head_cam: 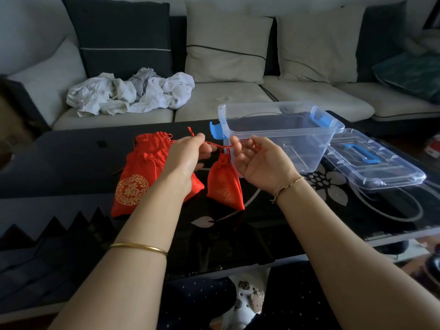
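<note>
The left hand [188,158] has a narrow grip, thumb and fingertips pinching 1 end of a red drawstring [215,145]. The right hand [259,163], palm turned up, also has a narrow grip, with thumb and forefinger nipping the other end of that cord and the other fingers loosely curled. The cord runs taut between the 2 hands, which are held near each other above the worktop [71,163].

A small red pouch [225,184] hangs from the middle of the cord, its gathered neck just below and between the 2 grips and its body sloping down toward the right wrist. I cannot tell whether its lower edge touches the worktop.

Partly hidden behind the left hand, a pile of larger red pouches [138,177] with gold print lies flat on the black glass. Just beyond the right hand stands a clear plastic box [273,136], lid off, with a blue latch [214,131] close to the fingertips. Its clear lid [381,172] lies flat to the right of the box.

A gold bangle [138,248] circles the left forearm and a thin bracelet [288,186] the right wrist. Behind the worktop is a pale sofa [226,98] with crumpled white cloth [133,94] on its seat.
</note>
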Demonstrator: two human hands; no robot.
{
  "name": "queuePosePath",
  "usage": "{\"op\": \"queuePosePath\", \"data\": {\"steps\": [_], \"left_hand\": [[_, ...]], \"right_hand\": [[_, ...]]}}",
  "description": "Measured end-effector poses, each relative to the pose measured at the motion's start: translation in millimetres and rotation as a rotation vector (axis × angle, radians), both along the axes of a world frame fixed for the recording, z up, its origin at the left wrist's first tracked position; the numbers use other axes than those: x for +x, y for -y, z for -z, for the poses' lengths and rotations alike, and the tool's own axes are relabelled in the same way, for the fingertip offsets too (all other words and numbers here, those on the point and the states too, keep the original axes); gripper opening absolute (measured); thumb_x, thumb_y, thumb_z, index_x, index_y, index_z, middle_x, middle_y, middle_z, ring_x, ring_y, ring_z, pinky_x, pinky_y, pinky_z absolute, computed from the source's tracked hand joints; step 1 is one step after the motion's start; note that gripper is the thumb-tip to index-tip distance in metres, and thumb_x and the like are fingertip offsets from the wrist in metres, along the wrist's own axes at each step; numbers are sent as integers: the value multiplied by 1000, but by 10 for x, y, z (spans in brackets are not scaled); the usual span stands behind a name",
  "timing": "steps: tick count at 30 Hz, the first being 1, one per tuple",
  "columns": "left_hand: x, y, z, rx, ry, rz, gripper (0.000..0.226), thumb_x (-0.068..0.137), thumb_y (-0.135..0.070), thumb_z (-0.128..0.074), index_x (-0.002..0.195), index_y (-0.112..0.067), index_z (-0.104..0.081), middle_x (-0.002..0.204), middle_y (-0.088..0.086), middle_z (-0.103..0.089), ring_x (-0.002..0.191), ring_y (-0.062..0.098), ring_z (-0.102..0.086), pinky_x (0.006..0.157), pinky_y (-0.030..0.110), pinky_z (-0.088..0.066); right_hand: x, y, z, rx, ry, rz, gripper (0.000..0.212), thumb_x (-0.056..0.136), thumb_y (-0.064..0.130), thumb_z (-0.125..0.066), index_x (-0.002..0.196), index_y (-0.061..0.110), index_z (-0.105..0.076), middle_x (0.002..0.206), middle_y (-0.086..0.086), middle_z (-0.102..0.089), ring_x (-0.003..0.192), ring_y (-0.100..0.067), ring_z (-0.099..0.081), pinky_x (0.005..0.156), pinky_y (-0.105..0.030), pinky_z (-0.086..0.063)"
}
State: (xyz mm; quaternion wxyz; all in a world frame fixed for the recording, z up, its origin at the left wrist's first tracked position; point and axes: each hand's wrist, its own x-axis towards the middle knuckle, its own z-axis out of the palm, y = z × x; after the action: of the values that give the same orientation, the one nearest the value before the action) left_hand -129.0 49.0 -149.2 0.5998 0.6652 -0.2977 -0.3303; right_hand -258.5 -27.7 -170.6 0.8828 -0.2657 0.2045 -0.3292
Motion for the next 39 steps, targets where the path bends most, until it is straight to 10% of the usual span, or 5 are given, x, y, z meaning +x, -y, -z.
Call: {"op": "queuePosePath", "data": {"steps": [6, 19, 25, 30, 39], "left_hand": [[-8, 18, 8, -240, -433, 26, 38, 100, -23, -36, 63, -17, -41, 55, -6, -63, 65, 9, -68, 74, 29, -42], [-30, -28, 52, 34, 312, 323, 7, 85, -15, -67, 79, -17, -68, 66, 0, -63, 57, 10, -57, 63, 25, -48], [-45, -3, 70, 14, 279, 321, 10, 86, -20, -67, 79, -13, -68, 65, -1, -63, 52, 6, -56, 59, 23, -46], [-28, 12, 86, -8, 220, 266, 17, 92, -15, -58, 77, -16, -66, 64, -1, -65, 52, 6, -59, 55, 20, -47], [-40, 42, 108, -8, 210, 132, 13, 93, -13, -56, 83, -13, -65, 62, 3, -65, 48, 4, -61, 50, 18, -47]], "right_hand": [[8, 61, 91, 84, -161, 101, 24, 95, 14, -43, 73, 8, -52, 53, -4, -59, 43, -12, -59, 44, -18, -49], [21, -35, -142, -670, -462, 181, 21, 92, 21, -54, 78, 10, -65, 80, 0, -65, 59, -11, -49, 53, -22, -37], [75, -78, -149, -690, -660, 152, 39, 97, 41, -41, 83, 9, -57, 72, -6, -62, 45, -15, -47, 49, -25, -33], [44, -84, -136, -714, -656, 143, 5, 91, 5, -46, 88, 5, -49, 69, -13, -56, 45, -15, -54, 49, -27, -35], [32, -103, -47, -1296, -837, 227, 17, 72, 15, -77, 85, 13, -65, 79, -2, -62, 67, -5, -54, 63, -19, -48]]}}
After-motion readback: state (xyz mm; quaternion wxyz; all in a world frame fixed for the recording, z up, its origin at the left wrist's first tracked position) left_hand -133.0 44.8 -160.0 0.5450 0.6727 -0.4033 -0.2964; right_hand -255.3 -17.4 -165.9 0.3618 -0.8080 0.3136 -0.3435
